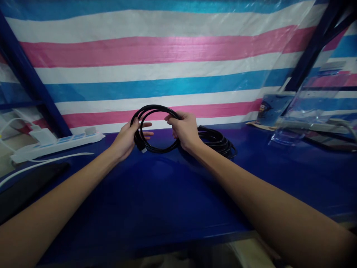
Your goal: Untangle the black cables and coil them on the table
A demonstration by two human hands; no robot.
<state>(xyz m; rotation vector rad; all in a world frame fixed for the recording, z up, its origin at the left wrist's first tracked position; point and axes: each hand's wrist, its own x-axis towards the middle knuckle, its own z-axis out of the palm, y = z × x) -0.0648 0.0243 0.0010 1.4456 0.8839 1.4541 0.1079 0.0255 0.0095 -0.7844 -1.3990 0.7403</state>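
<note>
Striped sheeting (156, 52) in pink, white and blue was hung behind a dark blue table (156, 197), and the space was framed by dark blue posts (36, 70) at both sides. In the head view, a black cable (154, 107), wound into a few round loops, was held up between both hands above the middle of the table. Its left side was gripped by the left hand (126, 137), with the thumb laid over the strands and the other fingers stretched out through the loop. A plug (142, 146) was seen hanging just below that grip. The right side of the loop was grasped by the right hand (187, 130), whose fingers were curled in around the cable. Just beyond the right hand, a thicker black coil (217, 140) was laid on the table; whether it was joined to the held loop could not be told. At the left, a white adapter (42, 134) was plugged into a white power strip (69, 142), and a white cord (50, 160) was stretched near a dark flat object (33, 186). At the far right, a clear plastic item (287, 136) was placed near a blue printed piece (272, 108).
</note>
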